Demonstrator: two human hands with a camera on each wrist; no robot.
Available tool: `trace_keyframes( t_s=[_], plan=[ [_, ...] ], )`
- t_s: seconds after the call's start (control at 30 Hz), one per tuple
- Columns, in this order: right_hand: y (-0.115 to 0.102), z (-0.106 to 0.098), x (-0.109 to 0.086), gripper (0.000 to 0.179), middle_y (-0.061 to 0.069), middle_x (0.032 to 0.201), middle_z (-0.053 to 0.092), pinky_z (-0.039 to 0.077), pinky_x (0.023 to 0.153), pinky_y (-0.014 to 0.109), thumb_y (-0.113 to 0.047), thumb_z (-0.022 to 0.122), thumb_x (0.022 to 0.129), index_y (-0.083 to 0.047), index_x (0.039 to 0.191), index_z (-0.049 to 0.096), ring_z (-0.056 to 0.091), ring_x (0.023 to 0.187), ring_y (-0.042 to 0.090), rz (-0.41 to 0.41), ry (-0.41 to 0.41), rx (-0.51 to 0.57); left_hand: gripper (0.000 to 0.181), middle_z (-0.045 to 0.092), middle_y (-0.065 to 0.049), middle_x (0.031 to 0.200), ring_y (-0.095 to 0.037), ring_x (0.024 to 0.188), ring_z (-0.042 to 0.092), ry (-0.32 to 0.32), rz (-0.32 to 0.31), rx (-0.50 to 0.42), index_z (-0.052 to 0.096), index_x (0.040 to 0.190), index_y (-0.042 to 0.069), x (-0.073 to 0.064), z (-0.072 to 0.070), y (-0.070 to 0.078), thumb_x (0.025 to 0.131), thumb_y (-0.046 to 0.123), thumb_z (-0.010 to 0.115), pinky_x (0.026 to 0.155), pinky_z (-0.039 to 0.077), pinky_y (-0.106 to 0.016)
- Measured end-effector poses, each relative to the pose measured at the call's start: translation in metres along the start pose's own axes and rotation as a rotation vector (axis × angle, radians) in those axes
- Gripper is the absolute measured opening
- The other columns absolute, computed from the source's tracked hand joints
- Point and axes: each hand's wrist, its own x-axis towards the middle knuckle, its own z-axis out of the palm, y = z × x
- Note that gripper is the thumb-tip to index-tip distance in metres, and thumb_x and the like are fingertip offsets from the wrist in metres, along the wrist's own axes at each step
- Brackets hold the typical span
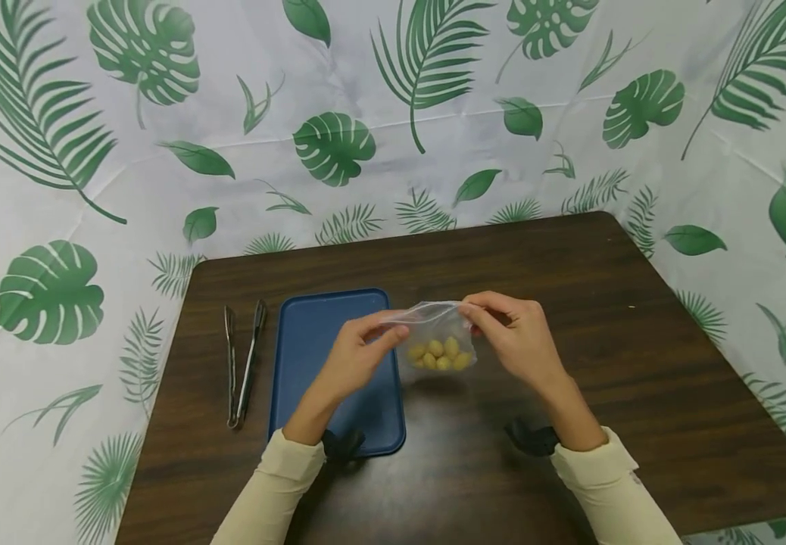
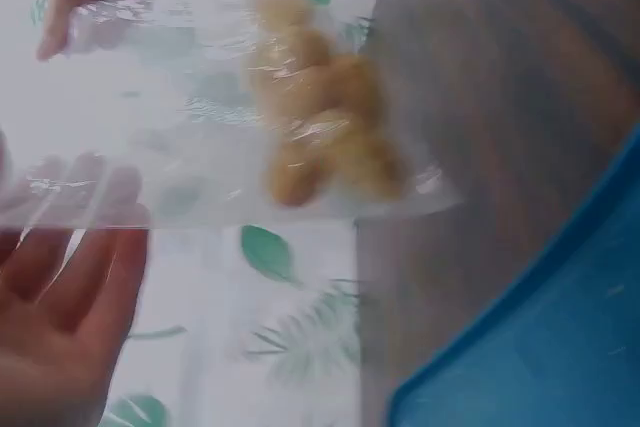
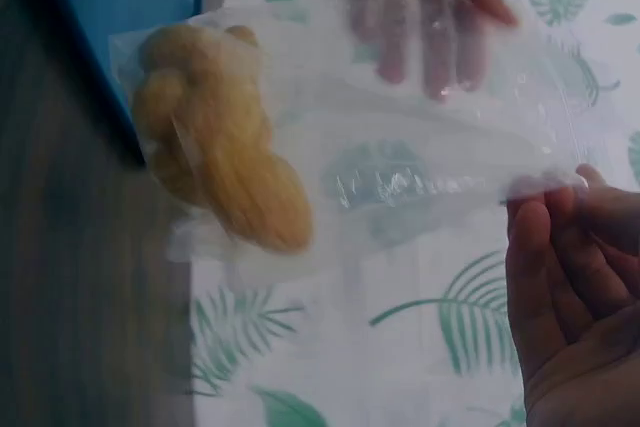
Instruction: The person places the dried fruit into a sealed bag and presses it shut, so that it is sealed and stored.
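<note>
Between the two hands hangs a clear plastic zip bag (image 1: 434, 325), upright above the dark table, its top edge stretched sideways. At its bottom lie several small oval yellow-brown pieces (image 1: 450, 347), whose kind I cannot tell. My left hand (image 1: 352, 352) pinches the bag's upper left corner with thumb and fingers, the fingers (image 2: 95, 282) lying partly behind the film. On the other side, my right hand (image 1: 519, 337) pinches the upper right corner; its fingertips (image 3: 535, 222) show at the bag's edge. Whether the bag's mouth is parted cannot be told.
A blue rectangular tray (image 1: 325, 333) lies on the table (image 1: 638, 356), partly under the left forearm. Left of it rest metal tongs (image 1: 248, 365) with their arms spread. Behind the table hangs a white leaf-patterned cloth (image 1: 338, 76).
</note>
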Motion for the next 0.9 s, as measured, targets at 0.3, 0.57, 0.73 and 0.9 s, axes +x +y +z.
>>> trace_keyframes(
  t_s=[0.3, 0.57, 0.73, 0.9],
  plan=[
    [0.064, 0.003, -0.042, 0.037, 0.003, 0.135, 0.065, 0.054, 0.101, 0.028, -0.011, 0.050, 0.109, 0.001, 0.143, 0.054, 0.065, 0.119, 0.010, 0.234, -0.170, 0.530, 0.019, 0.080, -0.011, 0.099, -0.021, 0.082, 0.070, 0.141, 0.135, 0.019, 0.080, 0.106, 0.008, 0.016, 0.015, 0.025, 0.102, 0.017, 0.064, 0.073, 0.056, -0.026],
    [0.098, 0.037, -0.062, 0.040, 0.036, 0.127, 0.064, 0.058, 0.097, 0.038, -0.010, 0.063, 0.103, 0.010, 0.136, 0.055, 0.073, 0.111, 0.026, 0.356, -0.366, 0.520, 0.022, 0.079, -0.014, 0.100, -0.022, 0.092, 0.076, 0.180, 0.158, -0.023, 0.079, 0.104, 0.006, 0.024, 0.011, 0.026, 0.104, 0.019, 0.062, 0.083, 0.061, -0.034],
    [0.104, 0.049, -0.061, 0.029, 0.011, 0.108, 0.075, 0.060, 0.092, 0.042, -0.008, 0.062, 0.103, 0.015, 0.120, 0.061, 0.075, 0.100, 0.020, 0.350, -0.297, 0.588, 0.024, 0.078, -0.014, 0.102, -0.023, 0.090, 0.075, 0.179, 0.156, -0.044, 0.079, 0.105, 0.006, 0.027, 0.009, 0.023, 0.105, 0.020, 0.060, 0.083, 0.062, -0.035],
    [0.103, 0.053, -0.062, 0.025, 0.003, 0.097, 0.078, 0.062, 0.084, 0.035, -0.007, 0.063, 0.102, 0.015, 0.112, 0.065, 0.076, 0.092, 0.017, 0.332, -0.189, 0.588, 0.025, 0.079, -0.013, 0.099, -0.023, 0.085, 0.073, 0.203, 0.137, -0.024, 0.079, 0.105, 0.007, 0.029, 0.008, 0.022, 0.105, 0.024, 0.060, 0.078, 0.061, -0.034]
  ],
)
